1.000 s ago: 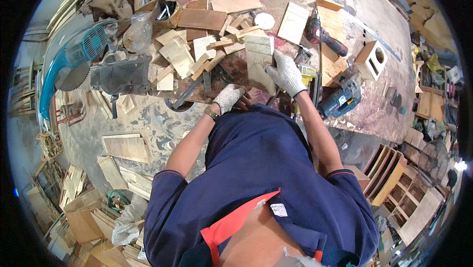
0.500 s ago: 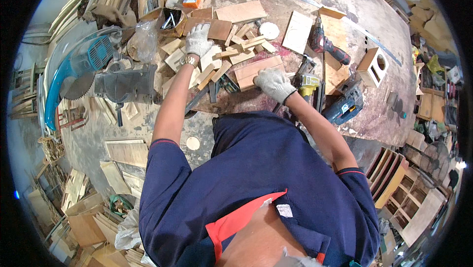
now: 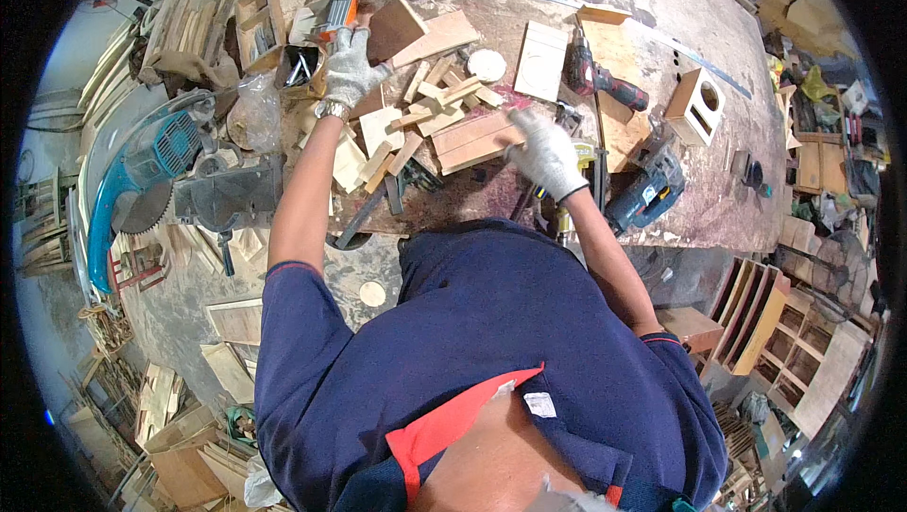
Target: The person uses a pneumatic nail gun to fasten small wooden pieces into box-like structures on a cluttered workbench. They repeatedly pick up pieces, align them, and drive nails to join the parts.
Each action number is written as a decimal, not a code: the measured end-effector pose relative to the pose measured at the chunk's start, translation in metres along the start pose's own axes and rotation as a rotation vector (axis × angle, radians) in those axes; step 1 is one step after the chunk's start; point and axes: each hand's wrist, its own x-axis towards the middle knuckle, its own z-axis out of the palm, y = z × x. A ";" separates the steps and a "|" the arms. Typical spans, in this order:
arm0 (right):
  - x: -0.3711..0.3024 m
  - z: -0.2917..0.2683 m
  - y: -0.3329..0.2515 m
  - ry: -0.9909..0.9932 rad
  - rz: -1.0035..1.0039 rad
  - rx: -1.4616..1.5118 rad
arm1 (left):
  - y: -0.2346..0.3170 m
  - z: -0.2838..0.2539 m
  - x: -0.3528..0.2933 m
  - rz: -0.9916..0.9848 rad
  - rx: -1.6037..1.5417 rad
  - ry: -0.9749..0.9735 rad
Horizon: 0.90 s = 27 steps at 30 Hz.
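My left hand [image 3: 351, 76], in a pale knit glove, reaches to the back left of the workbench with fingers spread. Its thumb side is close to a brown wooden board [image 3: 395, 28] that leans up at a tilt; contact is hard to make out. An orange box [image 3: 338, 9] lies just beyond the fingertips. My right hand [image 3: 550, 155], gloved too, hovers at the right end of a flat wooden board [image 3: 472, 142], fingers and thumb apart. Beside it is a yellow-green tool [image 3: 584, 155], partly covered by the hand. Small wood offcuts [image 3: 436, 106] lie heaped between my hands.
A teal miter saw [image 3: 151, 158] stands at the left. On the right lie a cordless drill [image 3: 605, 82], a blue jigsaw [image 3: 650, 193] and a wooden box with cutouts [image 3: 696, 108]. A white disc [image 3: 487, 64] and a pale panel [image 3: 542, 60] sit farther back.
My left hand has shifted toward the orange box, and the brown board beside it has gone from lying flat to tilted up. My right hand's fingers have uncurled at the flat board's end.
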 end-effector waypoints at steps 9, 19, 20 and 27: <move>0.003 -0.021 0.036 -0.012 0.395 0.351 | 0.180 -0.027 -0.093 0.365 -0.225 -0.207; -0.018 0.040 0.089 -0.012 0.413 0.521 | 0.190 -0.001 -0.155 0.109 -0.165 -0.051; -0.019 0.042 0.091 -0.003 0.451 0.555 | 0.183 -0.008 -0.167 0.060 -0.153 0.030; -0.025 0.050 0.086 0.053 0.477 0.844 | 0.155 -0.007 -0.227 -0.341 -0.463 -0.250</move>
